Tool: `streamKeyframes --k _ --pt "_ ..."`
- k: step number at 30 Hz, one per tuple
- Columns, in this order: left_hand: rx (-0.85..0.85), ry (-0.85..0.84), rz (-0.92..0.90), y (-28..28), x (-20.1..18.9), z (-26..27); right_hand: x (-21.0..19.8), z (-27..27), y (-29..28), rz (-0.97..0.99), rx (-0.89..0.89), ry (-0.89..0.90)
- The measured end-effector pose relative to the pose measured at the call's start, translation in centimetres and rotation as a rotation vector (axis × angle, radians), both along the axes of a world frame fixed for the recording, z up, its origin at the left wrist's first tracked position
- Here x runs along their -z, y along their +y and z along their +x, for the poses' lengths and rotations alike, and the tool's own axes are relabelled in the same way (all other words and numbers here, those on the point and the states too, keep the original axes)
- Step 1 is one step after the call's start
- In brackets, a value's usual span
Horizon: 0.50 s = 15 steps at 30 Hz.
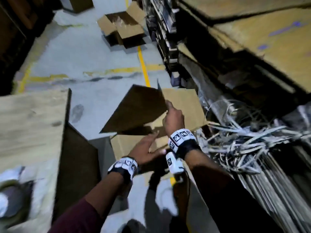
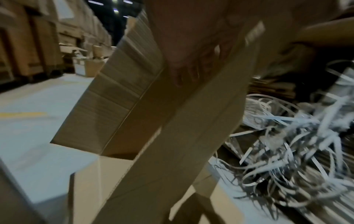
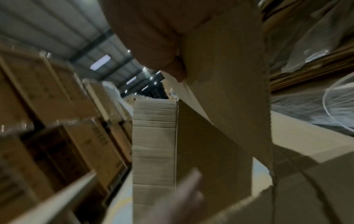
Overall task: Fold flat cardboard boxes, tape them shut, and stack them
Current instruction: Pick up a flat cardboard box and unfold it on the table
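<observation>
A flat brown cardboard box (image 1: 138, 110) hangs partly spread open in front of me, above the grey floor. My right hand (image 1: 170, 109) grips its upper edge, where the dark panel meets the lighter one. In the right wrist view my right hand (image 3: 172, 63) pinches that edge beside the ribbed side panel (image 3: 153, 144). My left hand (image 1: 152, 147) lies lower, its fingers straight against a lower panel. The left wrist view shows my left hand's fingers (image 2: 184, 68) flat along the cardboard (image 2: 134, 91). All views are blurred by motion.
A wooden board top (image 1: 30, 123) stands at the left, with a blurred round object (image 1: 11, 199) at its near end. A tangle of white strapping (image 1: 244, 140) and stacks of flat cardboard (image 1: 260, 39) fill the right. Open boxes (image 1: 122, 27) sit far down the floor by a yellow line (image 1: 143, 68).
</observation>
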State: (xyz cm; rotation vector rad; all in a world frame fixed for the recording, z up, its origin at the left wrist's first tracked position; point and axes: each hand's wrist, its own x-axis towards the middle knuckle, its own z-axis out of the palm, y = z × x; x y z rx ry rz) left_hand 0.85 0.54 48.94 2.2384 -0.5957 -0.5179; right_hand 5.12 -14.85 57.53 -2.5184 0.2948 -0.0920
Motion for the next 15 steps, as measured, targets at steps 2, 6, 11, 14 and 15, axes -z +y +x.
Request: streamKeyframes --k 2,6,11,14,15 --pt "0.067 -0.082 0.189 1.4 -3.3 -1.2 -6.7 1.5 0.4 0.141 0.084 -0.104" --pt "-0.083 -0.125 0.15 2.8 -11.3 -0.4 -18.8 3.3 0.9 0.333 0.196 -0.25" --pt "-0.082 -0.333 0.042 5.3 -22.6 2.8 -29.0 3.7 -1.7 0.451 0.248 -0.309" --pt "0.07 -0.443 0.078 7.0 -26.4 2.7 -30.2 3.9 -4.0 0.498 0.201 -0.3" --pt "0.113 -0.466 0.079 7.5 -27.2 2.6 -30.0 4.3 -4.9 0.512 0.175 -0.322"
